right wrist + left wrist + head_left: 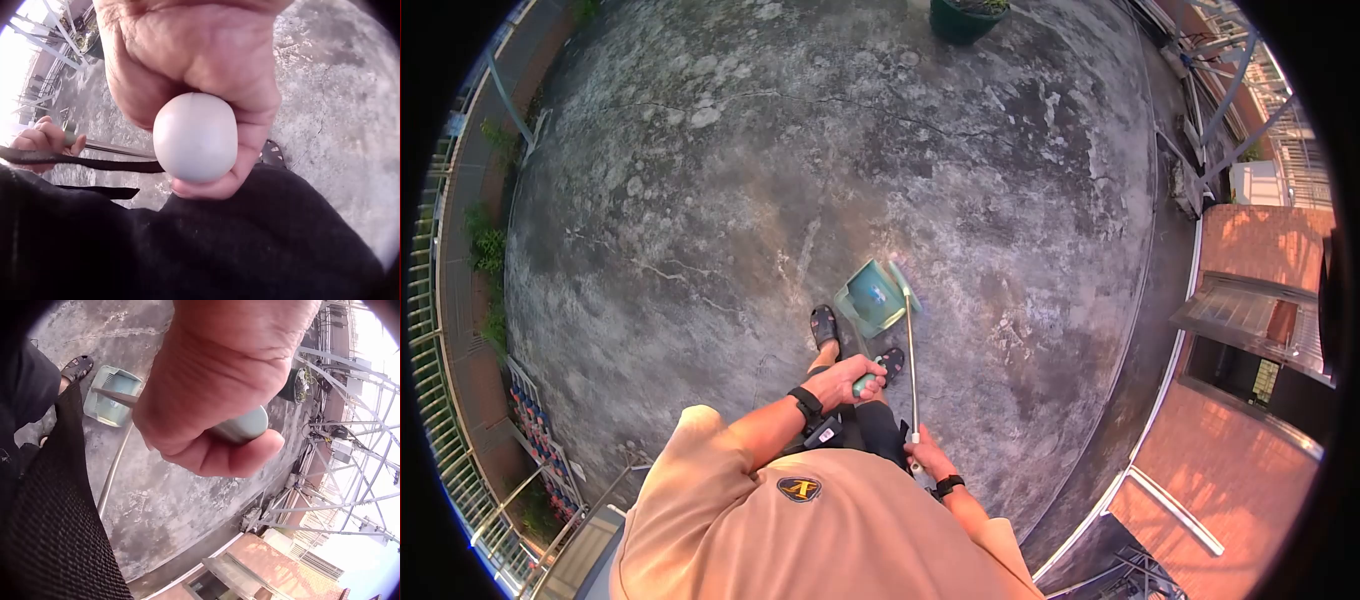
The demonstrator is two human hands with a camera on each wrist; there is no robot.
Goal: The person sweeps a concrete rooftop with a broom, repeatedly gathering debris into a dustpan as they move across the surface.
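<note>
My left hand [847, 381] grips the green handle [863, 385] of a dustpan; the left wrist view shows its fingers curled round the handle end [244, 427]. The green dustpan [872, 299] lies on the ground ahead of my feet, with something small and pale in it. My right hand [931, 456] holds a long broom stick [913, 370] near its top; in the right wrist view the fingers wrap below its white rounded end [195, 137]. The broom head [900, 278] rests on the ground at the dustpan's right side, touching or very near it; which, I cannot tell.
Stained, cracked concrete [750, 180] surrounds my feet in dark sandals [824, 328]. A green plant pot [966, 22] stands at the far top. Railings [435, 300] run along the left; a brick wall [1260, 245] with a window and metal frames are on the right.
</note>
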